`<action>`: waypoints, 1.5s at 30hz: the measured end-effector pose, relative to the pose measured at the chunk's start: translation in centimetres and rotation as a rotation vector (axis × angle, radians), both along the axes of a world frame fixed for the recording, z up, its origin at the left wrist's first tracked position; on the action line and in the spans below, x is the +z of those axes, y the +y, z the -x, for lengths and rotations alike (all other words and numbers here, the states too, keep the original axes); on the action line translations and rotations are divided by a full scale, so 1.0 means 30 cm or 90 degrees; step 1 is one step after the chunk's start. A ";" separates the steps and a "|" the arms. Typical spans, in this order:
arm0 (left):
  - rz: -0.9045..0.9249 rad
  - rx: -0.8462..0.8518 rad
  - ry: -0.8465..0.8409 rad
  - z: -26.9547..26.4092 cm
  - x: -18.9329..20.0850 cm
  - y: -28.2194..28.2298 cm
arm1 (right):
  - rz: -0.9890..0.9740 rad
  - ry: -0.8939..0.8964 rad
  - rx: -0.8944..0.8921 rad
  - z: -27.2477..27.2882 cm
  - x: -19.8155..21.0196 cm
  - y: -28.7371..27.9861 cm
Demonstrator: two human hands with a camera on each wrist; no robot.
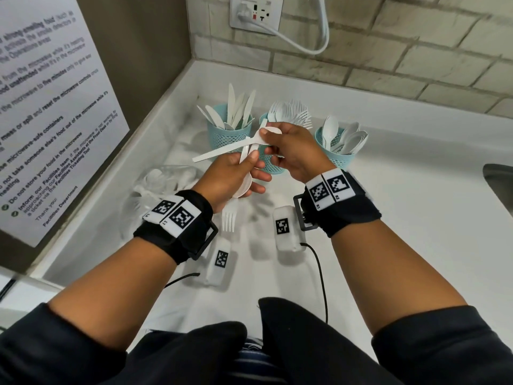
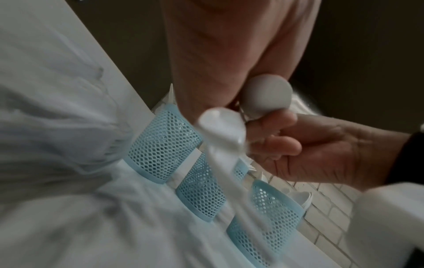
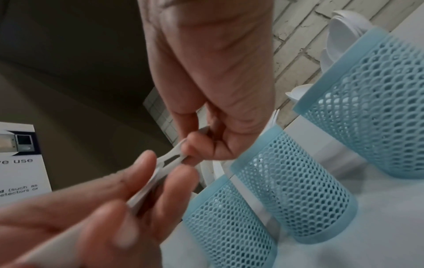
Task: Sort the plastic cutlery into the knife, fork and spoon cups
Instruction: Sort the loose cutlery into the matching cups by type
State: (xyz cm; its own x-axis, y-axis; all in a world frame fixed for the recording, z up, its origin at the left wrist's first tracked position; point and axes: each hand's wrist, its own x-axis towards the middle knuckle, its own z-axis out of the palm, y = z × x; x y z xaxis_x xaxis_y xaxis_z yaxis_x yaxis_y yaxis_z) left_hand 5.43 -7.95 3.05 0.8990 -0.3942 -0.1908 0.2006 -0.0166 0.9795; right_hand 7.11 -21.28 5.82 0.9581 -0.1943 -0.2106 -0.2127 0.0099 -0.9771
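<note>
Three blue mesh cups stand in a row: the knife cup on the left, the fork cup in the middle, the spoon cup on the right. In front of the fork cup my left hand grips a small bundle of white cutlery: a spoon with its bowl down and a fork with its tines hanging below the wrist. My right hand pinches the bowl end of another white spoon, whose handle points down-left across the bundle. The right wrist view shows the fingertips on a white handle.
A clear plastic bag with more white cutlery lies left of my left hand. The white counter ends at a tiled wall behind the cups and a notice board on the left. A sink edge shows at far right.
</note>
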 end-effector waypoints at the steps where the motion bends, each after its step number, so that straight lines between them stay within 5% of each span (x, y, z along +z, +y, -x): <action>1: 0.003 -0.004 0.002 -0.002 0.000 0.006 | -0.013 -0.005 -0.021 -0.002 0.001 -0.005; 6: 0.070 0.064 0.000 -0.017 -0.006 0.030 | -0.121 0.027 -0.120 -0.011 -0.011 -0.047; 11: 0.197 0.193 -0.027 -0.034 -0.011 0.033 | -0.141 0.043 -0.096 0.003 -0.017 -0.079; 16: 0.137 0.158 -0.053 -0.038 0.001 0.051 | -0.105 -0.033 -0.153 0.018 0.009 -0.131; 25: -0.060 0.057 -0.092 -0.040 -0.009 0.075 | -0.273 -0.197 -0.267 0.007 0.066 -0.227; 28: -0.089 0.029 -0.084 -0.042 -0.010 0.068 | -0.188 -0.205 -0.170 0.018 0.075 -0.221; 32: -0.094 0.014 -0.090 -0.043 -0.004 0.051 | 0.281 -0.083 0.127 0.049 0.051 -0.165; 34: -0.094 0.024 -0.099 -0.043 0.003 0.038 | 0.383 -0.023 0.221 0.056 0.021 -0.133; 41: -0.107 0.087 -0.114 -0.056 -0.013 0.025 | 0.260 0.099 0.338 0.080 -0.031 -0.054; 45: -0.058 0.124 -0.079 -0.051 -0.016 0.021 | 0.215 0.016 0.223 0.068 -0.059 -0.029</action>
